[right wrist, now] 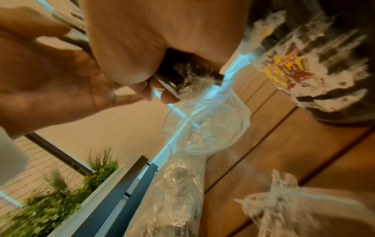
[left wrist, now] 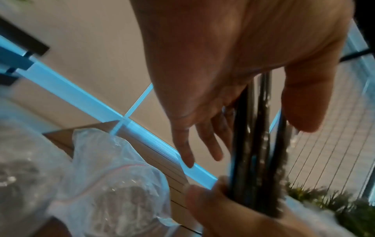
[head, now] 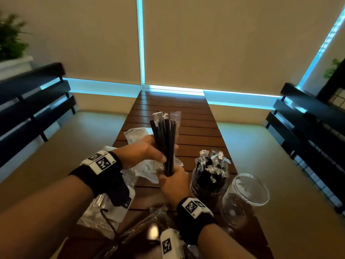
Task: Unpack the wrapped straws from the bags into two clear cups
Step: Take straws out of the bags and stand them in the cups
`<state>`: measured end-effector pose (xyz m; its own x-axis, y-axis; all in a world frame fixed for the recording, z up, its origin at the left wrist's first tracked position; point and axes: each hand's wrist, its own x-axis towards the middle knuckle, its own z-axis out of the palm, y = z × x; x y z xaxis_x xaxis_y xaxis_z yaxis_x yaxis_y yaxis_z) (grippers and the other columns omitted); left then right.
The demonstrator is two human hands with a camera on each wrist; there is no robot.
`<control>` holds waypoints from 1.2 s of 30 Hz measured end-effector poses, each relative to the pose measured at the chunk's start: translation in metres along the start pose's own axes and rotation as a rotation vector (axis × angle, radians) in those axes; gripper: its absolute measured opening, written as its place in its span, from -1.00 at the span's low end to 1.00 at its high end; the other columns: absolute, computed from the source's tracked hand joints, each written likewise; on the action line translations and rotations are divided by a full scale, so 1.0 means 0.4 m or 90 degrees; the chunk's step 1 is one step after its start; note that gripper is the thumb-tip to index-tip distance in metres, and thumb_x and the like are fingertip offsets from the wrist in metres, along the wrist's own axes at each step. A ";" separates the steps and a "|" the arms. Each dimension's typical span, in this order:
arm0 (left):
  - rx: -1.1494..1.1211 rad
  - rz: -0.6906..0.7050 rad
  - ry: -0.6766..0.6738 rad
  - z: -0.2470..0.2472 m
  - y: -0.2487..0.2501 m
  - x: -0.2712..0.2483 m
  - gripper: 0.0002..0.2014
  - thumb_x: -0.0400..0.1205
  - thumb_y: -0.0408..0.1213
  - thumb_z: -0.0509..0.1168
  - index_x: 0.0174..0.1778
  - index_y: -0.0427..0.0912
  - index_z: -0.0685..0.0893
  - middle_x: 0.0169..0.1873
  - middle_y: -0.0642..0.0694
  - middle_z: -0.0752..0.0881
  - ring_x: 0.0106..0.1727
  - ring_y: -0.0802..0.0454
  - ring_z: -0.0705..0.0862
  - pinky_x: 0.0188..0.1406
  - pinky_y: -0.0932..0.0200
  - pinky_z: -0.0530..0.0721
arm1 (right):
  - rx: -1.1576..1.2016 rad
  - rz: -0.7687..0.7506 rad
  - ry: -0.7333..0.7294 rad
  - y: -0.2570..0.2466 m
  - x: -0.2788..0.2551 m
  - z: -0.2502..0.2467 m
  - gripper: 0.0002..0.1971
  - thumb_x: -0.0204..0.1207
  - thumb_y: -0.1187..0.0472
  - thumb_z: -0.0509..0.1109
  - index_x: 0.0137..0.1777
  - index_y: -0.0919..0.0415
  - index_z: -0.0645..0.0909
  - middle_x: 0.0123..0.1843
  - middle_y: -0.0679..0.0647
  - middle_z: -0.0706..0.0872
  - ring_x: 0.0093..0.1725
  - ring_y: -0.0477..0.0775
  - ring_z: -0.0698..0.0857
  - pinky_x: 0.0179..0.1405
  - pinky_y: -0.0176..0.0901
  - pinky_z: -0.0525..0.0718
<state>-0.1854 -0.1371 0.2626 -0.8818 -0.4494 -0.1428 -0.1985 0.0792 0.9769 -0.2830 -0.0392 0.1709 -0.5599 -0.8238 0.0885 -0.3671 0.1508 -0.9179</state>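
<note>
The right hand [head: 174, 181] is gripping the lower end of a bundle of straws [head: 165, 139], fingers curled tight, holding it upright over the desk [head: 197, 116]. The left hand [head: 143, 152] is cupping the bundle at mid-height, thumb and fingers loosely around it, probably squaring it for insertion. At 3 o'clock of the right hand, one cup of straws [head: 210, 176] is standing full. At 4 o'clock, an empty cup [head: 246, 195] is lying tilted. At 10 o'clock, crumpled bags [head: 136, 136] are lying slack.
</note>
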 end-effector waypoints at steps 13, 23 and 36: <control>-0.121 0.292 0.348 0.085 0.199 0.014 -0.63 0.55 -0.48 0.42 -0.49 -0.11 0.45 -0.60 0.00 0.43 -0.46 0.01 0.51 -0.12 0.00 0.58 | 0.026 0.034 -0.161 -0.093 0.015 -0.084 -0.48 0.28 -0.10 0.63 0.14 0.06 0.53 -0.01 0.01 0.73 -0.15 -0.03 0.72 -0.20 -0.21 0.72; -0.032 0.308 0.450 0.176 0.209 0.033 -0.77 0.50 -0.44 0.47 -0.35 -0.23 0.54 -0.47 -0.11 0.55 -0.39 0.09 0.63 -0.15 0.09 0.67 | 0.225 0.173 -0.157 -0.130 0.059 -0.106 -0.80 0.22 0.28 0.57 -0.29 0.15 0.57 -0.47 0.05 0.56 -0.53 0.01 0.51 -0.44 -0.11 0.53; -0.070 0.282 0.475 0.114 0.195 0.052 -0.73 0.53 -0.34 0.50 -0.38 -0.14 0.53 -0.52 0.02 0.56 -0.39 0.10 0.62 -0.09 0.01 0.65 | -0.333 -0.182 0.079 -0.162 0.013 -0.303 -0.30 0.27 -0.35 0.46 0.37 -0.11 0.40 0.23 -0.11 0.63 0.22 -0.02 0.61 0.16 0.02 0.63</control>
<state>-0.2386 -0.0998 0.3288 -0.3503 -0.8657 0.3577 0.1730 0.3155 0.9330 -0.3524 0.0129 0.2779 -0.4558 -0.8062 0.3773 -0.8145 0.2067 -0.5421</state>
